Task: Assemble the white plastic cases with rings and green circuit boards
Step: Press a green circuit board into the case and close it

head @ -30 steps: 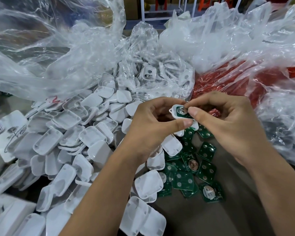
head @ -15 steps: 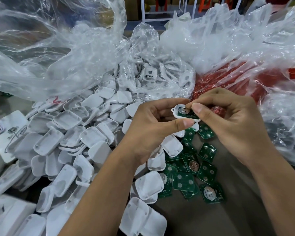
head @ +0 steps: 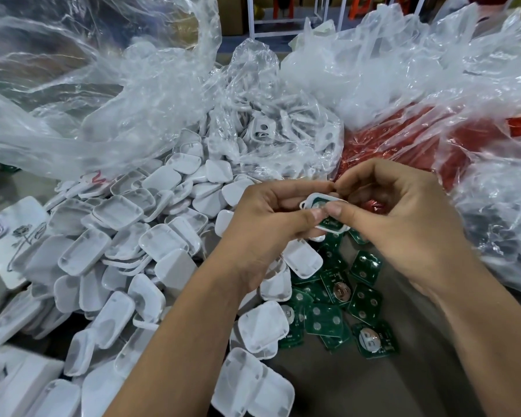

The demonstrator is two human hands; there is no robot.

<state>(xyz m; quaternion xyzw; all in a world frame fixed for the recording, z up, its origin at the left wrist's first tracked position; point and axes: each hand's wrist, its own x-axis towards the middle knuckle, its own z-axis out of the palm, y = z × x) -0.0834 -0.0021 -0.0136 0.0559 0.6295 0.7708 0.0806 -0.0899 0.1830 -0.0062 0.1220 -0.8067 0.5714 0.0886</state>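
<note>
I see both hands meeting above the middle of the surface (head: 373, 386), with the white case (head: 313, 199) held between them and a green circuit board (head: 330, 223) seated in it. The left hand (head: 271, 227) grips the case from the left, its fingers curled round it and the thumb pressed on top. The right hand (head: 403, 224) pinches the same piece from the right, thumb tip on the board, forefinger curled over the far edge. Compared with half a second ago, the right thumb has slid further over the board, so that it now meets the left thumb and hides most of the green face; the case looks tilted more toward me. The pile of white cases (head: 127, 245) on the left and the loose green boards (head: 340, 299) below the hands lie as before, and the clear plastic bags (head: 103, 100) and the red bag (head: 403, 136) behind have not shifted.
</note>
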